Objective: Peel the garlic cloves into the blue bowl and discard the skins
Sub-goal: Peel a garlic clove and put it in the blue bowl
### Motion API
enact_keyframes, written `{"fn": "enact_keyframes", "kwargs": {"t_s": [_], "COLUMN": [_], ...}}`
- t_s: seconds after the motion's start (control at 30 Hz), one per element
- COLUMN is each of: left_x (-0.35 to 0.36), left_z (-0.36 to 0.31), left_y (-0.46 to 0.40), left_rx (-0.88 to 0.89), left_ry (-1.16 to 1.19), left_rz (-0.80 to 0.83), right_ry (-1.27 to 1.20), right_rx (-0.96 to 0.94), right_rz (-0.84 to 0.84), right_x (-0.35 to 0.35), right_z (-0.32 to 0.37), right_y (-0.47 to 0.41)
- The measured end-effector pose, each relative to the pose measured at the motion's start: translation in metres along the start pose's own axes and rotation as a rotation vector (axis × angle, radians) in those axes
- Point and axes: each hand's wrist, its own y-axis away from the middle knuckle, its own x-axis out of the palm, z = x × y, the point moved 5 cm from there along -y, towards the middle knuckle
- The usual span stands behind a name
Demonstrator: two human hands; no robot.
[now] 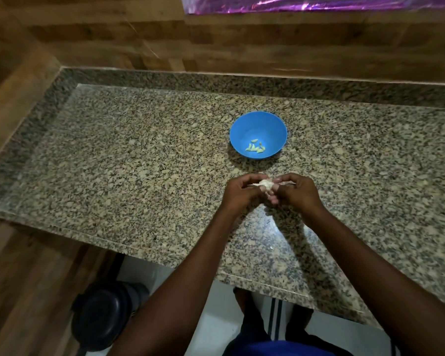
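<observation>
A: So, stock count first. Blue bowl (pixel 258 134): standing on the tabletop (pixel 139 155), just beyond your hands. Contents: peeled cloves (pixel 255 146), a small cluster of pale pieces low against the near wall. An exact number is hard to read from here; call it a handful.

B: And the item in work?

A: Garlic piece (pixel 265 185): whitish, papery, held up between your two hands, above the tabletop and nearer to you than the bowl. Whether it is a single clove or the remainder of a bulb cannot be told. A thin pale sliver juts out toward your left side, probably skin coming loose.

B: Grip, left?

A: Left hand (pixel 242 192): fingers curled round the garlic piece from its left, holding it; closed down tight, no slack showing.

B: Grip, right?

A: Right hand (pixel 297 192): fingertips pinched onto the right end of the same piece, the other fingers curled under. Both grips are closed on one object, the hands nearly touching.

B: Progress entry?

A: Partly done, by my reading. Several cloves are in the bowl; at least this one is unfinished. No further unpeeled garlic shows on the tabletop. Skins: a few pale flecks (pixel 269 213) lie on the stone just below your hands, likely scraps, so discarding looks not yet done. A dark round bin-like object (pixel 100 319) sits on the floor to your left; unconfirmed as the discard point.
</observation>
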Motion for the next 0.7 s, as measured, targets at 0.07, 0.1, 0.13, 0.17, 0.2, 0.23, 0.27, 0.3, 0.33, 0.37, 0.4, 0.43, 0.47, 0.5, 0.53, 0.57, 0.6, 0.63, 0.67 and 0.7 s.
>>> {"fn": "enact_keyframes", "kwargs": {"t_s": [0.07,0.1,0.13,0.17,0.2,0.23,0.27,0.3,0.33,0.37,0.4,0.43,0.47,0.5,0.53,0.57,0.6,0.63,0.67,0.7], "left_x": [0.000,0.000,0.000,0.000,0.000,0.001,0.001,0.002,0.002,0.003,0.004,0.004,0.004,0.004,0.003,0.002,0.002,0.003,0.004,0.006], "left_z": [-0.004,-0.006,-0.008,-0.009,-0.010,-0.011,-0.012,-0.012,-0.012,-0.012,-0.013,-0.013,-0.012,-0.012,-0.011,-0.010,-0.010,-0.010,-0.011,-0.012], "left_y": [-0.001,-0.002,-0.003,-0.004,-0.005,-0.005,-0.004,-0.005,-0.005,-0.006,-0.007,-0.008,-0.009,-0.011,-0.011,-0.012,-0.012,-0.012,-0.013,-0.013], "left_rx": [0.013,0.017,0.017,0.011,0.005,0.002,-0.002,-0.008,-0.016,-0.022,-0.028,-0.033,-0.036,-0.037,-0.036,-0.034,-0.028,-0.020,-0.014,-0.011], "left_ry": [-0.052,-0.078,-0.093,-0.097,-0.096,-0.090,-0.082,-0.071,-0.064,-0.065,-0.072,-0.083,-0.099,-0.119,-0.143,-0.162,-0.177,-0.185,-0.186,-0.172], "left_rz": [0.012,0.012,0.012,0.012,0.013,0.015,0.019,0.025,0.033,0.038,0.039,0.032,0.024,0.015,0.004,-0.010,-0.020,-0.026,-0.026,-0.020], "right_ry": [0.179,0.279,0.348,0.373,0.379,0.376,0.377,0.380,0.385,0.390,0.395,0.393,0.395,0.397,0.389,0.352,0.274,0.186,0.123,0.099], "right_rx": [-0.092,-0.144,-0.175,-0.189,-0.191,-0.193,-0.189,-0.178,-0.162,-0.154,-0.143,-0.130,-0.116,-0.104,-0.085,-0.052,-0.010,0.034,0.065,0.080], "right_rz": [-0.046,-0.065,-0.069,-0.060,-0.048,-0.035,-0.018,0.002,0.019,0.031,0.043,0.059,0.078,0.091,0.101,0.110,0.115,0.104,0.076,0.028], "right_x": [-0.002,-0.002,-0.002,-0.001,-0.002,-0.003,-0.004,-0.005,-0.005,-0.005,-0.004,-0.003,-0.001,-0.001,-0.001,-0.002,-0.002,-0.002,-0.003,-0.004], "right_z": [0.003,0.005,0.008,0.011,0.013,0.015,0.017,0.016,0.016,0.016,0.016,0.016,0.017,0.018,0.018,0.017,0.016,0.013,0.011,0.008], "right_y": [-0.003,-0.005,-0.005,-0.006,-0.006,-0.008,-0.009,-0.011,-0.013,-0.014,-0.014,-0.015,-0.014,-0.013,-0.012,-0.012,-0.011,-0.012,-0.013,-0.014]}}
